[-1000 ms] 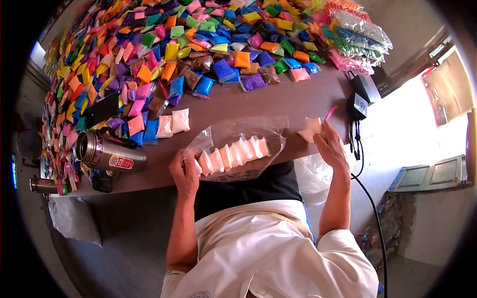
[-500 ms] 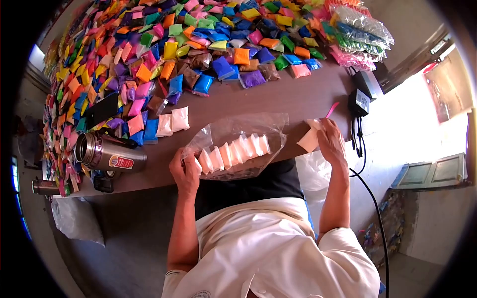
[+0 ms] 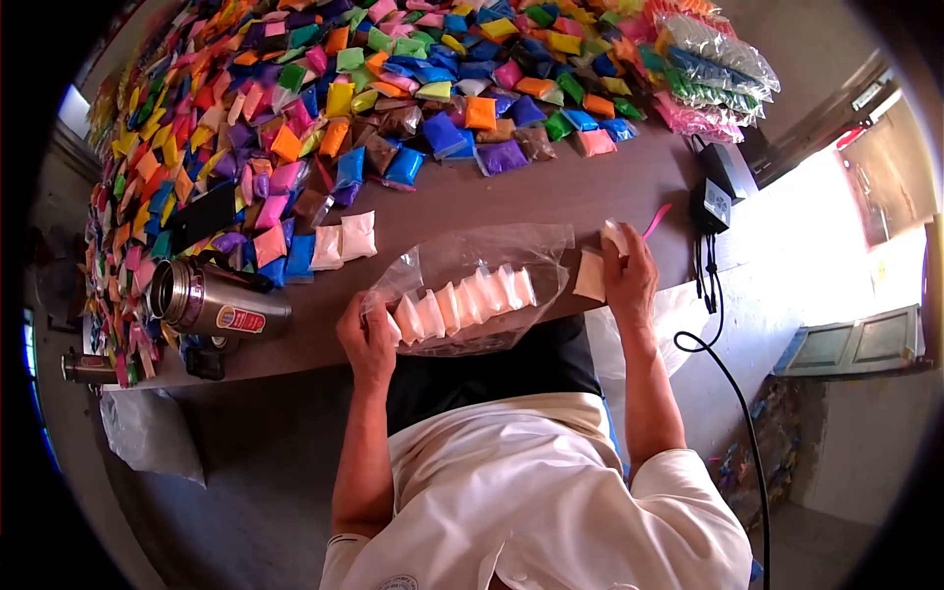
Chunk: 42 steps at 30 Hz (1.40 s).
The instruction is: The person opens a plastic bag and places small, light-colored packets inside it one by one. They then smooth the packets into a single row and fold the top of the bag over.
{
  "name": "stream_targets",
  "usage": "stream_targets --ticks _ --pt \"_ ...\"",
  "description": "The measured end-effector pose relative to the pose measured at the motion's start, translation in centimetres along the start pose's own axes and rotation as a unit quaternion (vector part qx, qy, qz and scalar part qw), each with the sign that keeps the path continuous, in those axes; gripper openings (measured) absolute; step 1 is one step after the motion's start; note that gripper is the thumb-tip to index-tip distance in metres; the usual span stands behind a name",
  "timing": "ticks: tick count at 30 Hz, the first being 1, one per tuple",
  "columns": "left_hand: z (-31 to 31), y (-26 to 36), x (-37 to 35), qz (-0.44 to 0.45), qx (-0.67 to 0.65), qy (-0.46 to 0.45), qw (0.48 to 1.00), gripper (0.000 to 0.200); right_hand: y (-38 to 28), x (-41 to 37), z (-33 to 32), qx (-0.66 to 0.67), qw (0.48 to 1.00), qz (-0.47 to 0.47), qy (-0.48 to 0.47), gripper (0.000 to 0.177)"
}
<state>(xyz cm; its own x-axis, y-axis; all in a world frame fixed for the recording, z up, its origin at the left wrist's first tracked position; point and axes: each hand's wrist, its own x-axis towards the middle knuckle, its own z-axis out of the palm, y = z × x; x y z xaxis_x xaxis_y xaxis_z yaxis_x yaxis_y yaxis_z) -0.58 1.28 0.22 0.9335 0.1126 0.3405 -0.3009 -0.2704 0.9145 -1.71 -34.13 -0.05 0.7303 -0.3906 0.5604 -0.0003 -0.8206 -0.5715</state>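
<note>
Head view: a clear plastic bag [image 3: 423, 258], crinkled and glossy, spreads from the left hand [image 3: 367, 339] toward the right; inside, pale peach packets [image 3: 460, 307] stand in a slanting row; the left hand is closed, pinching the bag's near corner; the right hand [image 3: 632, 280] is narrowed, fingers curled round a peach packet [image 3: 614, 236]; another flat packet [image 3: 590, 276] is just beside that hand, contact unclear.

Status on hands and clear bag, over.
Left hand gripping clear bag, peach packets rowed inside. Right hand holding peach packet. Another packet between right hand and bag, hold unclear.
</note>
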Motion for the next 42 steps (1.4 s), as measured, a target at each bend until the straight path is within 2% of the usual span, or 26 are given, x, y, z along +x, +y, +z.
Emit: stream_targets --ticks 2,4,6,8,9,10,12,13,14,16,18,20,23,26,27,29,33,36,38,42 --pt "-0.1 -0.1 0.0 0.007 0.004 -0.004 1.000 0.030 0.8 0.2 -0.1 0.039 0.999 -0.004 0.019 0.028" --pt "-0.1 -0.2 0.0 0.012 0.006 -0.004 1.000 0.030 0.7 0.9 -0.8 0.235 0.959 0.152 0.037 0.025" --pt "-0.1 -0.3 -0.1 0.017 0.008 -0.005 1.000 0.030 -0.2 1.4 -1.8 0.249 0.955 0.149 0.067 0.031" --pt "-0.1 -0.4 0.0 0.003 0.009 -0.007 1.000 0.031 -1.0 1.8 -3.4 0.311 0.923 0.226 0.015 0.042" --pt "0.0 -0.4 -0.1 0.003 0.008 -0.009 1.000 0.031 -1.0 1.8 -3.9 0.294 0.926 0.235 -0.024 0.050" --pt "0.0 -0.3 -0.1 -0.006 -0.001 -0.006 1.000 0.031 -1.0 1.7 -4.2 0.293 0.926 0.235 -0.023 0.050" --pt "0.0 -0.3 -0.1 -0.014 -0.008 -0.002 1.000 0.031 -1.1 1.4 -4.6 0.284 0.921 0.218 -0.153 0.052" --pt "0.0 -0.3 -0.1 -0.015 -0.007 -0.002 1.000 0.031 -1.5 1.4 -5.0 0.306 0.904 0.218 -0.204 0.047" --pt "0.0 -0.3 -0.1 -0.015 -0.006 -0.003 1.000 0.032 -1.4 1.2 -4.9 0.307 0.904 0.218 -0.205 0.047" --pt "0.0 -0.3 -0.1 -0.007 -0.002 -0.002 1.000 0.033 -1.3 0.9 -4.5 0.201 0.916 0.169 -0.303 0.047" --pt "0.1 -0.1 0.0 0.000 0.003 0.000 1.000 0.033 -1.2 0.9 -4.2 0.158 0.927 0.146 -0.307 0.043" --pt "0.1 0.1 0.0 0.007 0.006 0.006 1.000 0.033 -1.3 1.0 -3.6 0.052 0.952 0.123 -0.276 0.038" --pt "0.1 0.0 0.0 0.014 0.004 0.006 1.000 0.033 -2.3 1.4 -4.0 0.021 0.953 0.105 -0.284 0.035" --pt "0.0 -0.6 -0.1 -0.001 -0.010 0.003 1.000 0.033 -3.4 1.6 -4.4 -0.001 0.942 0.151 -0.301 0.035" --pt "0.0 -0.6 -0.1 -0.002 -0.010 0.004 1.000 0.033 -3.5 1.6 -4.4 -0.002 0.942 0.151 -0.301 0.035" --pt "0.0 -0.3 -0.1 -0.002 -0.013 0.001 1.000 0.033 -3.5 1.4 -4.5 0.041 0.929 0.225 -0.292 0.037" --pt "0.0 -0.2 -0.1 0.006 -0.003 0.001 1.000 0.033 -3.2 0.8 -4.2 0.065 0.942 0.205 -0.258 0.039" --pt "0.0 -0.5 -0.1 0.008 -0.005 0.000 1.000 0.035 -2.9 0.9 -4.4 0.071 0.940 0.187 -0.277 0.039" --pt "-0.1 -0.7 -0.1 0.005 -0.001 -0.001 1.000 0.036 -2.8 1.2 -4.6 0.072 0.926 0.161 -0.334 0.039" --pt "-0.1 -0.7 -0.2 0.000 0.000 0.003 1.000 0.036 -3.9 1.4 -5.2 0.061 0.924 0.154 -0.344 0.037"
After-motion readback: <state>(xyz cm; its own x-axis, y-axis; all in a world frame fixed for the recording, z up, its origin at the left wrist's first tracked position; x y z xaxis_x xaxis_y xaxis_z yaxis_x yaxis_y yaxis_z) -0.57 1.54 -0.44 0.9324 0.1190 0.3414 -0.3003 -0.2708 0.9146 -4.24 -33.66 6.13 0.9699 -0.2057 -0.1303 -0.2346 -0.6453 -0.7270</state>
